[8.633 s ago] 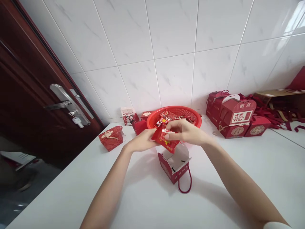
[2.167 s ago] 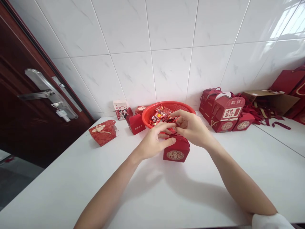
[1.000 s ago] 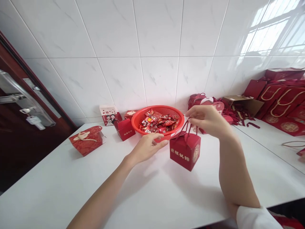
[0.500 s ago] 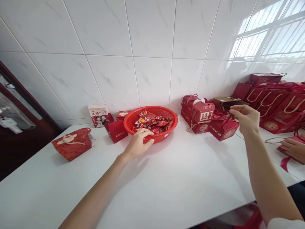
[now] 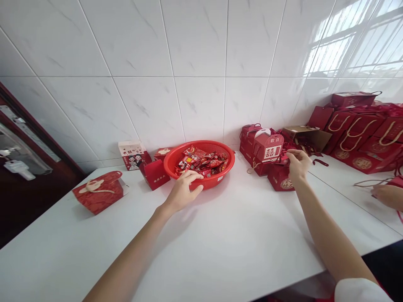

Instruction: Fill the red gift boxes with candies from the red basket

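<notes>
My left hand (image 5: 183,191) hovers at the front rim of a red plastic basket (image 5: 206,183), its fingers loosely curved and apart, holding nothing. Inside the basket lie several red-wrapped candies (image 5: 204,162). My right hand (image 5: 298,164) pinches at the top of a red gift box (image 5: 279,177) with a gold emblem; the fingers cover the exact spot they grip. That box sits close against another red gift box (image 5: 267,150) with a white double-happiness panel. Behind these stands one more dark red box (image 5: 246,142).
At the left are a tilted red box with a cord (image 5: 99,193), an open red box (image 5: 155,174) and a white-topped box (image 5: 132,156). An open carton (image 5: 307,134) and several red gift bags (image 5: 362,134) fill the right. Another person's hand (image 5: 388,196) is at the right edge.
My right hand has moved left with the red gift box, bringing it up beside the other boxes. My left hand has stayed at the basket. The other person's hand has shifted.
</notes>
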A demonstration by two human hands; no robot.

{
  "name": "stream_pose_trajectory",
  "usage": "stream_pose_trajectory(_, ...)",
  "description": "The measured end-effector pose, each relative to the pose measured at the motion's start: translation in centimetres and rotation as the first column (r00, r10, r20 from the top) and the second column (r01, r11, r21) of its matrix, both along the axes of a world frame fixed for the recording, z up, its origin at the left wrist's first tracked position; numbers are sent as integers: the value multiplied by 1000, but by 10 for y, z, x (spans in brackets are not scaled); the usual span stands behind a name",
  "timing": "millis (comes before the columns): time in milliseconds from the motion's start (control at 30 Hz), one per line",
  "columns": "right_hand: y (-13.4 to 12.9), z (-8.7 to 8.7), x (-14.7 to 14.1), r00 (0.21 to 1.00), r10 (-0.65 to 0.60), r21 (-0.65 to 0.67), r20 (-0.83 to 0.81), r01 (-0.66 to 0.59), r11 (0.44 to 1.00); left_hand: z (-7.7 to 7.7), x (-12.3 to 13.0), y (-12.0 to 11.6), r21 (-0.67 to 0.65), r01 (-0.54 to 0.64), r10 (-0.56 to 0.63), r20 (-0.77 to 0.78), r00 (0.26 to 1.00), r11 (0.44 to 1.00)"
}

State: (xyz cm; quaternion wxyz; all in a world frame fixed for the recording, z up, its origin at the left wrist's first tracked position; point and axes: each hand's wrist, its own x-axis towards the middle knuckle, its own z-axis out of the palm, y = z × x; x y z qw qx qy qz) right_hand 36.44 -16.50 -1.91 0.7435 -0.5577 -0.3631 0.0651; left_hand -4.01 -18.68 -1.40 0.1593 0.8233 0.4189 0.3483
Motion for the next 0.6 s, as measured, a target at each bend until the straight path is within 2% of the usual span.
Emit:
stream_pose_trajectory(100,3,0,-19,996,26,-1,-86,-26,1000,0,0,-1,-6,1,-1,-2,1000,1000)
stream_pose_trajectory(200,3,0,-29,996,54,-27,-72,-56,998,0,0,-1,-10,4,-4,-4,1000,1000)
stream_pose_trajectory(600,4,-5,-33,998,36,-78,46,-33,996,0,2,-2,1,9,-9,-3,1000,1000)
